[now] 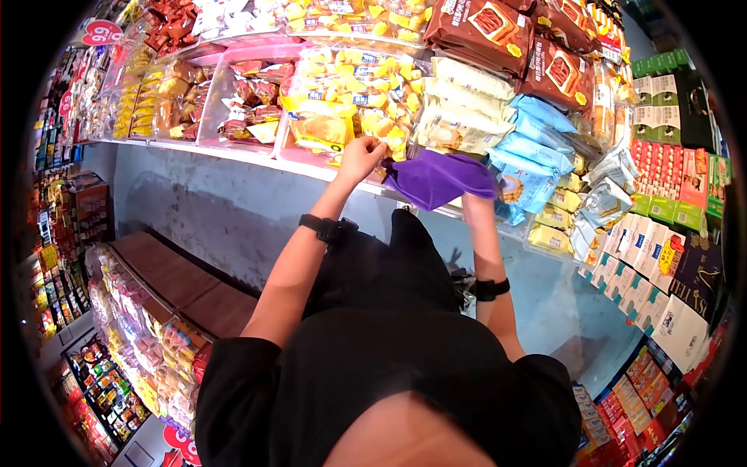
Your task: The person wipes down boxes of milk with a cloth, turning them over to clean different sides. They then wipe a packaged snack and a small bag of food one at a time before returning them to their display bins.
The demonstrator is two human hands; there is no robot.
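Note:
My left hand (pixel 361 159) is closed, with its fingers curled together in front of the yellow snack packs (pixel 319 128). Whatever those fingers pinch, if anything, is too small to make out. A purple cloth (pixel 440 177) spreads from beside my left hand across to my right hand (pixel 478 204), over the shelf's front edge. The cloth covers the fingers of my right hand, and it seems to be gripped there. Just right of the cloth lie blue snack packs (pixel 523 183), with cream-coloured packs (pixel 459 121) behind it.
Clear dividers split the display shelf (pixel 241 158) into bins of wrapped snacks. Brown bread packs (pixel 478 35) lie at the back. Boxed goods (pixel 650 249) stand at the right. A brown-topped stand (pixel 183 280) with bagged snacks is behind me on the left.

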